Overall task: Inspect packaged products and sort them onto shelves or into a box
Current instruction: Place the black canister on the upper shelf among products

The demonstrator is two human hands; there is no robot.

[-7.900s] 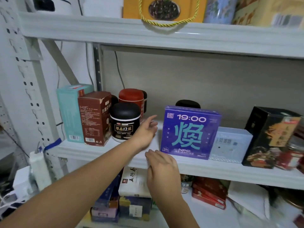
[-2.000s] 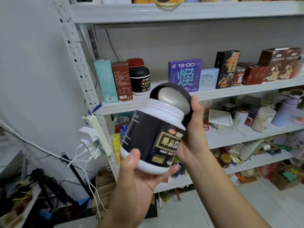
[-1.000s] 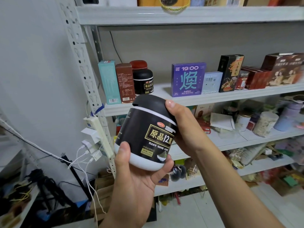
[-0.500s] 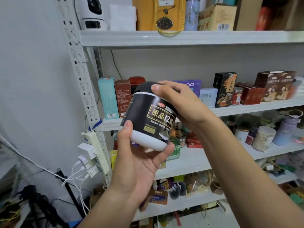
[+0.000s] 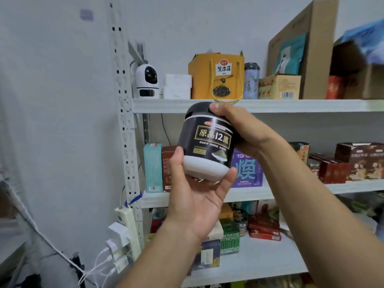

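Head view: I am holding a round black plastic jar with a white base and gold lettering (image 5: 207, 142) in both hands, in the air in front of a white metal shelf unit (image 5: 270, 106). The jar is tilting slightly, label facing me, and its black lid is overlapping the front rim of the upper shelf in the picture.

My left hand (image 5: 197, 204) is cupping the white base from below: the thumb is pressing the left side and the fingers are curling round the right side. My right hand (image 5: 243, 129) is gripping the lid from above and from the right, with the thumb tip lying on the lid's top edge.

Behind the jar, a purple carton with teal characters (image 5: 249, 171) and a tall teal carton (image 5: 153, 167) are standing on the middle shelf. A yellow carton with a cord handle (image 5: 216, 77) and a white dome camera (image 5: 146, 82) are standing on the upper shelf. A white power strip (image 5: 128, 225) is hanging on the left upright.
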